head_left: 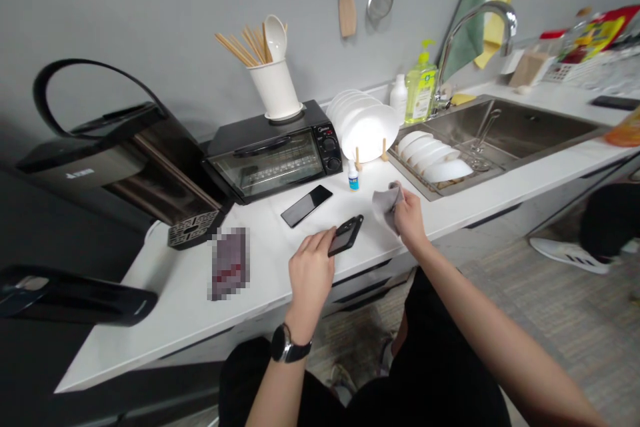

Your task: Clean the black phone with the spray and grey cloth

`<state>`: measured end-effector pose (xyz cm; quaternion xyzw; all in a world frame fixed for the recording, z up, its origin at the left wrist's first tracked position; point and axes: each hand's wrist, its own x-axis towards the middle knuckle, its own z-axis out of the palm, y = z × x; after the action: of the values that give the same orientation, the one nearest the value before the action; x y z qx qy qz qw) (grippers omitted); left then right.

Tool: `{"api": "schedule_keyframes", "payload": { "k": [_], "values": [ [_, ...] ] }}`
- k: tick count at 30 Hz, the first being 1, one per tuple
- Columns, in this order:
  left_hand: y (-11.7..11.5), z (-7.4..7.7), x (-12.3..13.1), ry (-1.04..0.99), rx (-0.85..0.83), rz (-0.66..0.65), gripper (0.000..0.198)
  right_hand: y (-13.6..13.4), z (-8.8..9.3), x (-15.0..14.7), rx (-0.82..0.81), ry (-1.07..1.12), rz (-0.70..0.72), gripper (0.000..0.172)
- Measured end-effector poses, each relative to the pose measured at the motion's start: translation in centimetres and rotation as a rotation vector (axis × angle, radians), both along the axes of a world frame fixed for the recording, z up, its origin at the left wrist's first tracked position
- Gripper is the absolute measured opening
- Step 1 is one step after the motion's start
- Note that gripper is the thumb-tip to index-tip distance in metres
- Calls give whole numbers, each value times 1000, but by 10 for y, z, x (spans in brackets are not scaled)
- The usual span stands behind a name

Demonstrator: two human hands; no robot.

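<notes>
the left hand [311,271] grips a black phone [346,235] over the desk [280,260]; the right hand [407,217] pinches a grey cloth [386,200].

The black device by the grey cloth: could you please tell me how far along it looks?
Nothing shows as finished. The left hand holds the black device on the counter; the right hand holds the grey cloth, apart from it. Cloth has not yet met device; the black phone lies untouched.

A glossy black phone [346,235], a soft grey, seemingly matt cloth [387,201], a smooth white countertop [260,267].
</notes>
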<state>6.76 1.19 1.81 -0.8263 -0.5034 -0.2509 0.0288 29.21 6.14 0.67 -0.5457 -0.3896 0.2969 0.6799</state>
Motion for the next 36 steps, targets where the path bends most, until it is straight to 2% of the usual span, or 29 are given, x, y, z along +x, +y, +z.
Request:
{"api": "schedule_keyframes", "payload": {
  "k": [3,6,7,9,11,14,17,21,23,25,28,30,32,34,36],
  "values": [
    [-2,-1,18,155,7,107,55,7,-22,13,-100,115,101,50],
    [1,-9,37,232,-64,216,46,4,-27,23,-94,114,134,36],
    [2,-11,40,226,-85,230,50,0,-27,26,-89,103,143,32],
    [6,-17,40,183,-109,199,69,-9,-24,31,-78,72,156,26],
    [9,-24,28,126,-121,116,89,-20,-22,34,-56,-18,147,24],
    [14,-33,-5,25,-168,-9,99,-37,-26,28,21,-367,99,24],
    [15,-39,-34,-102,-269,-87,91,-51,-37,8,66,-758,162,32],
    [12,-41,-42,-234,-311,-90,97,-61,-47,-42,60,-1098,178,48],
    [12,-43,-40,-279,-325,-73,99,-63,-46,-71,69,-1162,219,54],
    [13,-45,-40,-308,-323,-71,96,-65,-41,-97,91,-1170,332,57],
    [13,-46,-41,-337,-282,-45,93,-70,-34,-113,148,-1159,493,56],
    [11,-45,-41,-346,-279,-22,91,-75,-32,-105,190,-1154,582,55],
    [10,-43,-40,-338,-284,-21,94,-79,-33,-83,203,-1154,621,53],
    [9,-41,-38,-315,-283,-28,96,-80,-37,-56,162,-1170,566,51],
    [10,-40,-36,-298,-281,-19,94,-74,-42,-31,105,-1208,454,51]
  ]
}}
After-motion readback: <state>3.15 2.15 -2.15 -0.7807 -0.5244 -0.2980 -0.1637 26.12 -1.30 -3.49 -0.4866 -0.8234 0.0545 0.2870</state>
